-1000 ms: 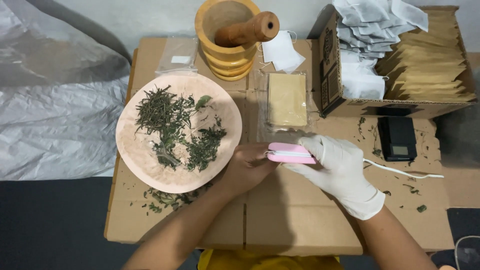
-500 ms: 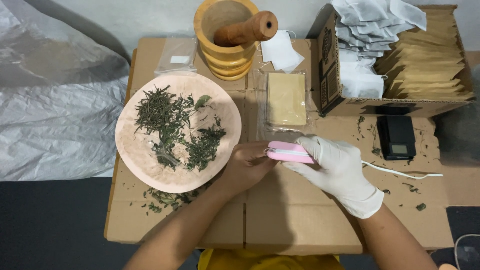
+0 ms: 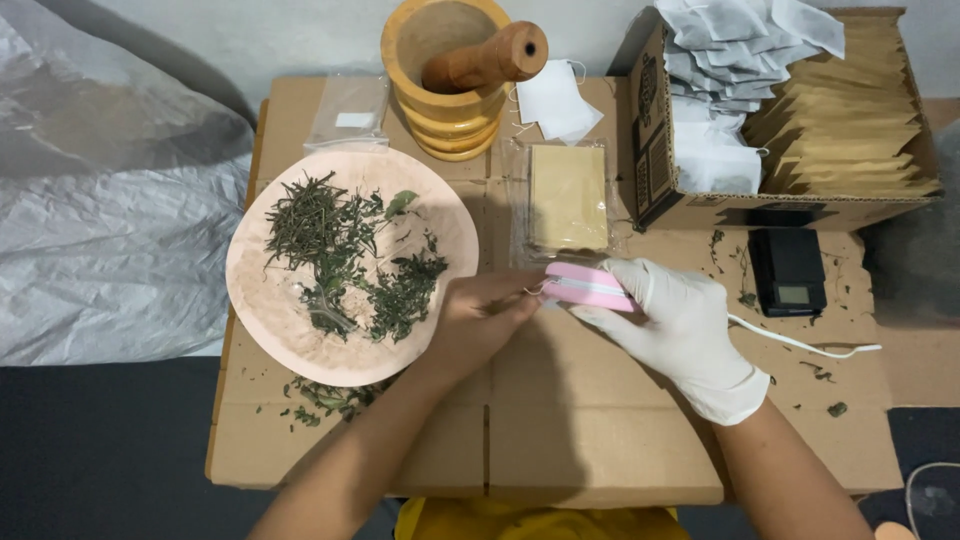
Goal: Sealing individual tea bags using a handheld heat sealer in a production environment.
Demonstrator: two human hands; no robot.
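- Sealer (image 3: 588, 287), pink and small, sits between both hands, above the cardboard top (image 3: 590, 420); a white cord (image 3: 800, 343) trails off past the right wrist.
- Right hand (image 3: 680, 330), in a white glove, grasps the sealer from the side, fingers wrapped over it.
- Left hand (image 3: 485, 318), bare, pinches something small at the sealer's left end; what it is I cannot tell.
- Plate (image 3: 262, 300) of green herbs (image 3: 345, 260) lies just left of the left hand.
- Clear bag with a tan packet (image 3: 567, 198) lies just beyond the sealer.
- Mortar (image 3: 447, 100) with pestle (image 3: 488, 60) stands farther out, beyond the left hand.
- Box (image 3: 800, 130) of sachets and a black scale (image 3: 789, 270) lie beyond the right hand.
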